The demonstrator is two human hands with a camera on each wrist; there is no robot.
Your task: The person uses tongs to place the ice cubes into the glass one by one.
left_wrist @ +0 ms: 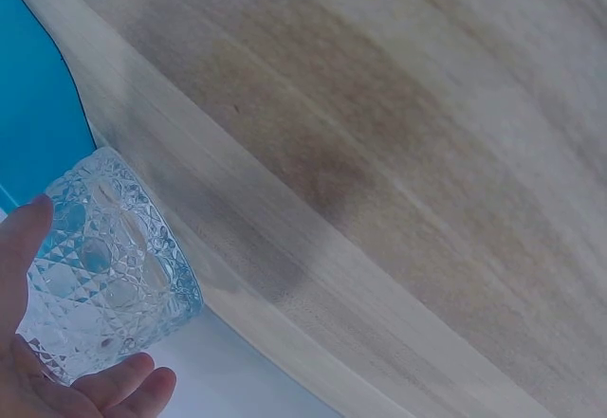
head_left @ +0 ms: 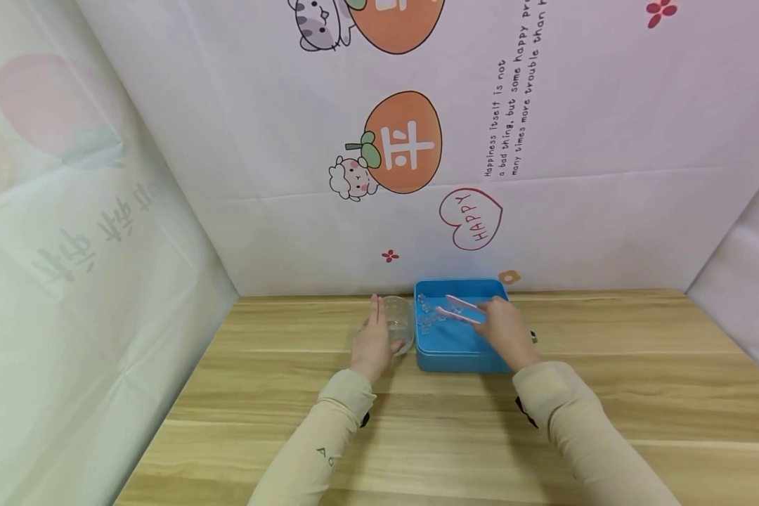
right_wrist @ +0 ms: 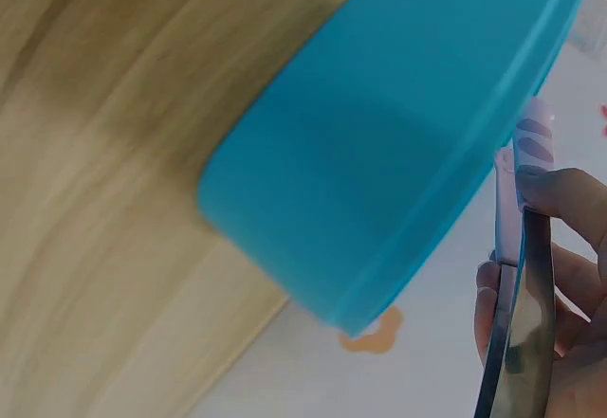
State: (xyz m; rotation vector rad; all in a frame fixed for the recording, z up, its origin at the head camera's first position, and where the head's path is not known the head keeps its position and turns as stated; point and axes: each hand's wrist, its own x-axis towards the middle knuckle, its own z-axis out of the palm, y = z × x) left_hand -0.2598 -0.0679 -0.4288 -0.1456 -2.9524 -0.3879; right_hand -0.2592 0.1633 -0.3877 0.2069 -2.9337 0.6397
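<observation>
My left hand [head_left: 372, 348] holds a clear cut-glass cup [head_left: 401, 318] against the left side of a blue box [head_left: 462, 361]. In the left wrist view, thumb and fingers lie on opposite sides of the patterned glass cup [left_wrist: 109, 271]. Over the box, my right hand [head_left: 507, 332] grips a pair of tongs [head_left: 460, 318] with pink ends pointing left and spread apart. Metal arms of the tongs [right_wrist: 531, 309] show in the right wrist view. Several small clear pieces [head_left: 425, 322] lie in the left part of the box; whether one is between the tips cannot be told.
The wooden table [head_left: 278, 365] ends at a white printed cloth [head_left: 278, 232] hanging just behind the box and cup. Another cloth [head_left: 101, 316] hangs along the left side. The box's raised walls surround the clear pieces.
</observation>
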